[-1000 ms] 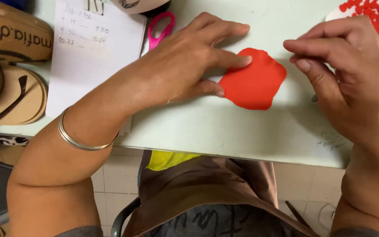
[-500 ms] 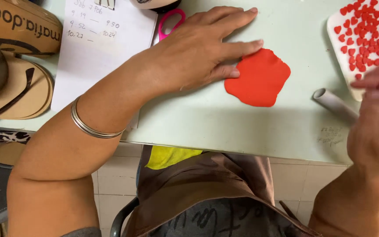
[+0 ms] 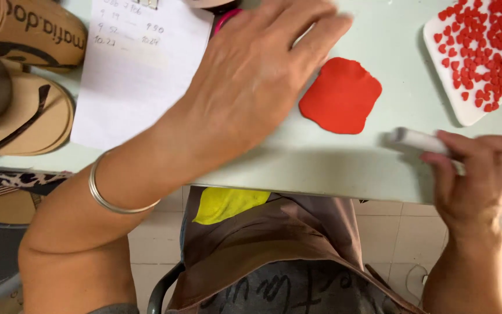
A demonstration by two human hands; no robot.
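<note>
The flat red clay sheet (image 3: 341,96) is lying on the pale green surface (image 3: 332,163), and everything else is placed around it. The left hand (image 3: 251,81) is resting palm-down just to the left of the sheet, its grip open and fingers spread flat, holding nothing; a silver bangle (image 3: 108,200) is circling that wrist. The right hand (image 3: 483,174) is sitting below and to the right of the sheet, near the surface's front edge, its grip closing around a white roller (image 3: 416,139) whose free end is pointing toward the sheet without touching it. Up and to the right of the sheet, a white tray (image 3: 466,113) is carrying many small red hearts (image 3: 483,40). Well to the left, a white paper (image 3: 135,70) is lying beside tan sandals (image 3: 24,75).
</note>
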